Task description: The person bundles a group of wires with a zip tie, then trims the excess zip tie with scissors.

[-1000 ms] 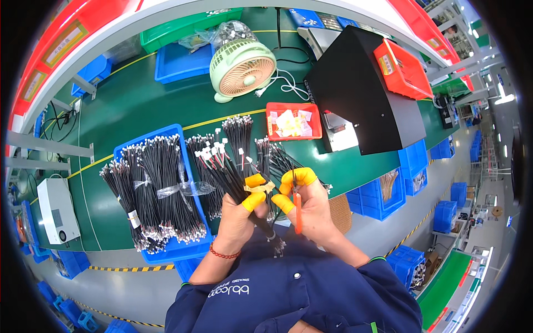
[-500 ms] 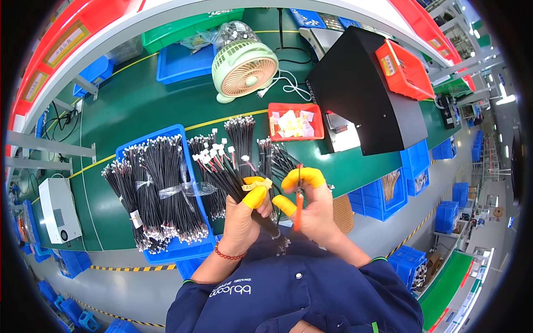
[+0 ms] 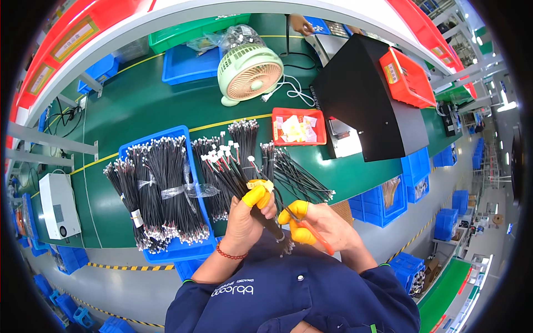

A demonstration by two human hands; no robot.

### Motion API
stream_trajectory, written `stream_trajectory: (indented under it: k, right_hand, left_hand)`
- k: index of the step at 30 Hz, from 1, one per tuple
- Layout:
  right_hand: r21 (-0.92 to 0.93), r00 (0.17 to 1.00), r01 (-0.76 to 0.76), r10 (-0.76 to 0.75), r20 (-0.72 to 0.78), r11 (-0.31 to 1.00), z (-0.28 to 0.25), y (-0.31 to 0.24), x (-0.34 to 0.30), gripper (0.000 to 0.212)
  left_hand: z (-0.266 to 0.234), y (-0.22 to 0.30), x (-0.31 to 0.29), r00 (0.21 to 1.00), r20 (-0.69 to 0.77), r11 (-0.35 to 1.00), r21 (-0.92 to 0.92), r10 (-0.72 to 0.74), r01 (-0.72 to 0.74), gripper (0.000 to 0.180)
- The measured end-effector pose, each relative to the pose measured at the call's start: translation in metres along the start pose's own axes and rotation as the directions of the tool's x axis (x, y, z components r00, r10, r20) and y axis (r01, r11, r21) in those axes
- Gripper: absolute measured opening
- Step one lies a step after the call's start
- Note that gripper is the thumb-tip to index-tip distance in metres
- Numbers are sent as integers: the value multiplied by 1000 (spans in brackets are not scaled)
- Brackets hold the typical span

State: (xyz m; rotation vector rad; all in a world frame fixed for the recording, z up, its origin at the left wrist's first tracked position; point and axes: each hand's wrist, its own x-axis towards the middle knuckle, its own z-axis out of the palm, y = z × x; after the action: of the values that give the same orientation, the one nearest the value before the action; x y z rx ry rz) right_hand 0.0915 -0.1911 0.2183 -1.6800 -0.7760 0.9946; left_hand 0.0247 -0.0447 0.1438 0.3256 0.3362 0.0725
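My left hand (image 3: 248, 219) is closed round a bundle of black cables (image 3: 233, 173) with white connectors at the upper end. A pale yellow strip (image 3: 260, 184) lies across the bundle beside my thumb. In my right hand (image 3: 325, 226) is a pair of orange-handled scissors (image 3: 317, 236), their dark blades pointing up and left towards the bundle. Yellow finger covers sit on fingers of both hands. The bundle's lower end hangs close to my dark blue jacket. More black cable bundles (image 3: 242, 139) lie on the green bench just beyond my hands.
A blue tray (image 3: 182, 131) of cable bundles stands at left. Loose cables (image 3: 302, 180) spread out on the right. Farther back are a red bin (image 3: 300, 111) of small packets, a green fan (image 3: 250, 72) and a large black box (image 3: 361, 100). Another person's hand (image 3: 301, 25) shows at the far edge.
My right hand has turned, so the scissors have swung from upright to slanting, blades towards the bundle. My left hand keeps its hold. Another person's hand has appeared at the back.
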Motion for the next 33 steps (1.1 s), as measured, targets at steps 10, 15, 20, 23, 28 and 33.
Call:
stream_trajectory:
  k: [10,15,20,23,28,33]
  right_hand:
    - [-121,993,-100,92,-69,988,-5,-6,3,24]
    - [-126,990,-121,111,-86,985,-6,-6,5,25]
    - [-181,991,-83,62,-121,980,-7,-1,6,26]
    - [-218,992,-90,67,-107,972,-9,-4,8,31]
    - [-247,992,-33,3,-123,968,-8,8,9,25]
    - [-317,992,-29,-11,-124,948,-11,10,12,17]
  left_hand:
    - [1,-5,0,999,50,997,73,-15,11,16]
    - [11,-4,-1,999,15,996,72,-49,48,11]
    - [14,-6,0,999,3,998,39,-52,51,9]
    - [13,-6,1,998,15,997,42,-59,58,9]
    - [11,-8,5,996,27,990,116,-87,83,8]
    - [13,-10,9,997,-8,992,99,-82,82,7]
